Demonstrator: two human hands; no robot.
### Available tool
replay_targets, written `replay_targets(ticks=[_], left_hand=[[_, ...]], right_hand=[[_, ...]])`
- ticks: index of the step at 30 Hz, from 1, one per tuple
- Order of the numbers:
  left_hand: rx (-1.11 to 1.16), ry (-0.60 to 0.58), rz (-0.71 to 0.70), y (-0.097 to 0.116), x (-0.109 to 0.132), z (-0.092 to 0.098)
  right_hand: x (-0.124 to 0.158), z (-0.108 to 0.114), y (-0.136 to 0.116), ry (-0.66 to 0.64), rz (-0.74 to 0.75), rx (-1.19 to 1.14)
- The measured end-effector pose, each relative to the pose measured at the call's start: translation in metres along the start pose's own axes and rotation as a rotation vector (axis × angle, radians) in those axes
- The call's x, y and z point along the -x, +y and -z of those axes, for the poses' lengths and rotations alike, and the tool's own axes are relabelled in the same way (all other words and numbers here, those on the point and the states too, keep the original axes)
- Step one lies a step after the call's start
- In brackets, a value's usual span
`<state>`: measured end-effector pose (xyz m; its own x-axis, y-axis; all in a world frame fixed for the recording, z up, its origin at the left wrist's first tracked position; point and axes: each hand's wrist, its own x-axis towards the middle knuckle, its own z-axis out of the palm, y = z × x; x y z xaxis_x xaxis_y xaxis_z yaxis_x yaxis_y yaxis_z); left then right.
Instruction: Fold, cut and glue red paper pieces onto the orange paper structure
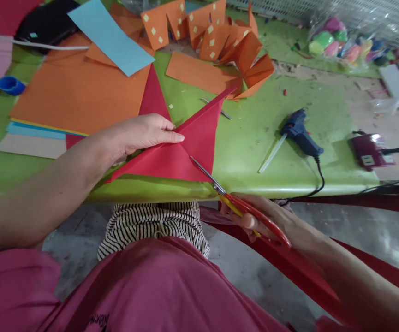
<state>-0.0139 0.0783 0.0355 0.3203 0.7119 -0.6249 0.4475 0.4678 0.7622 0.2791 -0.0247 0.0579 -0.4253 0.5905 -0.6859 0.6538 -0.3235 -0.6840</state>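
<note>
A folded sheet of red paper (199, 138) with a cut in it lies near the front edge of the green table, its flaps standing up. My left hand (151, 133) pinches it near the middle, thumb on top. Below and to the right, my right hand (254, 214) is wrapped round the handles of red and yellow scissors (225, 193). The scissor blades point up and left along the red paper's lower right part. Just behind the paper lie thin metal tweezers (225, 114), partly hidden by it.
A blue glue gun (301, 131) rests at the right, beside a maroon power box (372, 150). Orange paper sheets (81, 87), a light blue strip (111, 34) and folded orange shapes with pale squares (216, 37) lie at the back. A blue cap (10, 85) is at left.
</note>
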Motion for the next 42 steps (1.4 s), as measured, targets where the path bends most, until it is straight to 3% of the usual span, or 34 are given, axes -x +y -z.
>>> replay_targets(ticks=[7,15,29,36,42], left_hand=[[0.018,-0.009,-0.011,0.0,0.0,0.001],[0.041,-0.047,0.001,0.002,0.003,-0.003],[0.077,-0.067,-0.015,0.001,0.001,-0.003],[-0.03,0.046,-0.059,-0.003,-0.001,0.0],[0.027,-0.018,-0.037,0.002,-0.001,-0.003]], right_hand=[[0.002,-0.005,-0.001,0.033,-0.041,-0.003],[0.003,-0.011,-0.013,0.087,0.089,0.085],[-0.005,-0.011,-0.009,0.036,0.005,-0.063],[-0.003,-0.012,-0.013,0.036,-0.005,-0.176],[0.0,-0.009,-0.009,0.026,0.02,-0.104]])
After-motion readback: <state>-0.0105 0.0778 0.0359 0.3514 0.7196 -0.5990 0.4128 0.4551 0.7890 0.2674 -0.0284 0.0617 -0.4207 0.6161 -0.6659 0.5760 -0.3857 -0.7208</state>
